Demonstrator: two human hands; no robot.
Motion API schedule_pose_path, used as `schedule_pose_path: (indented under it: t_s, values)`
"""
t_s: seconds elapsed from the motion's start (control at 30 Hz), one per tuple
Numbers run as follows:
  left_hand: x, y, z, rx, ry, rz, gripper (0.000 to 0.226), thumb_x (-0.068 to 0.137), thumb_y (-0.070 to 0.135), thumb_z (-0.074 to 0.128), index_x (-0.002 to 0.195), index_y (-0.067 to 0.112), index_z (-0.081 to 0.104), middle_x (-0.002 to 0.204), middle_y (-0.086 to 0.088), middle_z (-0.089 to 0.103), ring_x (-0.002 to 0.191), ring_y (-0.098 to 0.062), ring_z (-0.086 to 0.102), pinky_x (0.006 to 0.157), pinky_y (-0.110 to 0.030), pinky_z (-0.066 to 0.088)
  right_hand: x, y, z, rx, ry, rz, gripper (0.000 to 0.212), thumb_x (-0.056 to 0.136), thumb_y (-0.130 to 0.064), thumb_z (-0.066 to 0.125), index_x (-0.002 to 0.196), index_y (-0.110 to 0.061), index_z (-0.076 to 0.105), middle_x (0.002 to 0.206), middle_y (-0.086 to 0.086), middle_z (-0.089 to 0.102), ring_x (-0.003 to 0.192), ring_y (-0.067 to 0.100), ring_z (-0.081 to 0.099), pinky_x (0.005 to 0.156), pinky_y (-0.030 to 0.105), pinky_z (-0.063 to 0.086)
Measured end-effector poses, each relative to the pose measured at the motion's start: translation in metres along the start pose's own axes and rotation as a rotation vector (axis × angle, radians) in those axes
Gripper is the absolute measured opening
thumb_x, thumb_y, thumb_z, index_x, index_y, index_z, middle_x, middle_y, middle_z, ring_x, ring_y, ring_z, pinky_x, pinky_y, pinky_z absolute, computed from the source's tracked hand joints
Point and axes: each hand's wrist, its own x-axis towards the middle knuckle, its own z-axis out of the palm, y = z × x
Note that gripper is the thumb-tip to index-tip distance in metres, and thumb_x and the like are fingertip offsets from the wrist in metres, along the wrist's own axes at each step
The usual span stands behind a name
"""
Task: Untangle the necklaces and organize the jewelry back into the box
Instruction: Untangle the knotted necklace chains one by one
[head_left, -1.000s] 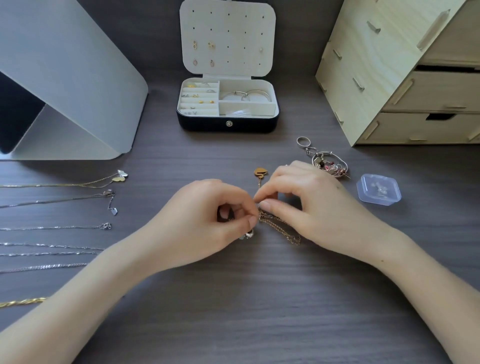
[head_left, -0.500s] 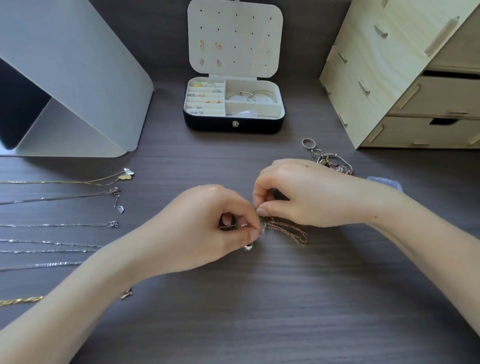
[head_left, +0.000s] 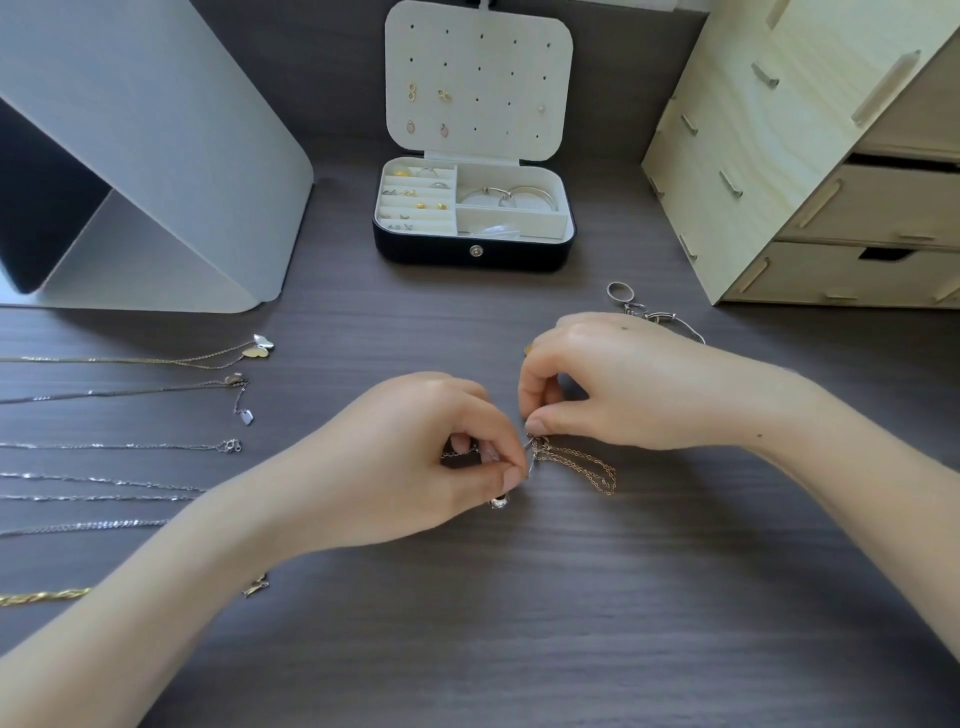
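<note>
At the middle of the dark table, my left hand (head_left: 415, 462) and my right hand (head_left: 618, 384) pinch a tangle of thin chains. A rose-gold chain (head_left: 582, 465) loops out to the right below my right thumb. My left fingertips pinch a silver chain, and a small silver pendant (head_left: 500, 502) pokes out beneath that hand. The jewelry box (head_left: 472, 252) stands open at the back, with earrings on its lid, rings in its slots and bangles inside. Several untangled necklaces (head_left: 130, 447) lie in straight rows at the left.
A grey folded stand (head_left: 156, 156) occupies the back left. A pale wooden drawer unit (head_left: 810, 171) stands at the back right. Loose rings and a bracelet (head_left: 644, 309) lie behind my right hand. A gold twisted chain (head_left: 41, 596) lies at the left edge.
My right hand has shifted its wrist rightward and now covers the small clear case and most of the bracelet pile. Both hands keep working the tangle; the gold heart pendant is now mostly hidden.
</note>
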Motion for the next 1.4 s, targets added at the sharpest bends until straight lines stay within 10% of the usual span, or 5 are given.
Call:
schedule_pose_path:
  t_s: [0.47, 0.63, 1.4]
  values:
    - [0.000, 0.003, 0.000, -0.067, 0.058, -0.073, 0.012, 0.083, 0.033, 0.063, 0.073, 0.030, 0.058, 0.077, 0.019, 0.062, 0.076, -0.005, 0.054, 0.065, -0.014, 0.040, -0.003, 0.007, -0.015, 0.407, 0.015, 0.031, 0.011, 0.084, -0.032, 0.063, 0.073, -0.030, 0.062, 0.069, -0.010, 0.056, 0.065, 0.011, 0.045, 0.061, 0.030, 0.039]
    - [0.002, 0.004, 0.003, -0.109, 0.169, -0.153, 0.016, 0.081, 0.028, 0.064, 0.074, 0.027, 0.050, 0.069, 0.009, 0.066, 0.062, -0.005, 0.053, 0.058, -0.016, 0.039, -0.001, 0.010, -0.012, 0.473, 0.038, 0.009, 0.012, 0.088, -0.021, 0.061, 0.077, -0.026, 0.060, 0.068, -0.019, 0.059, 0.058, -0.002, 0.047, 0.058, 0.012, 0.036]
    - [0.015, 0.011, 0.002, -0.231, 0.128, -0.425, 0.007, 0.077, 0.032, 0.070, 0.077, 0.025, 0.067, 0.048, 0.012, 0.058, 0.045, -0.002, 0.046, 0.056, -0.024, 0.037, 0.012, 0.013, 0.006, 0.725, 0.153, -0.032, 0.016, 0.094, -0.009, 0.053, 0.092, -0.023, 0.060, 0.073, -0.005, 0.063, 0.074, 0.020, 0.057, 0.081, 0.049, 0.048]
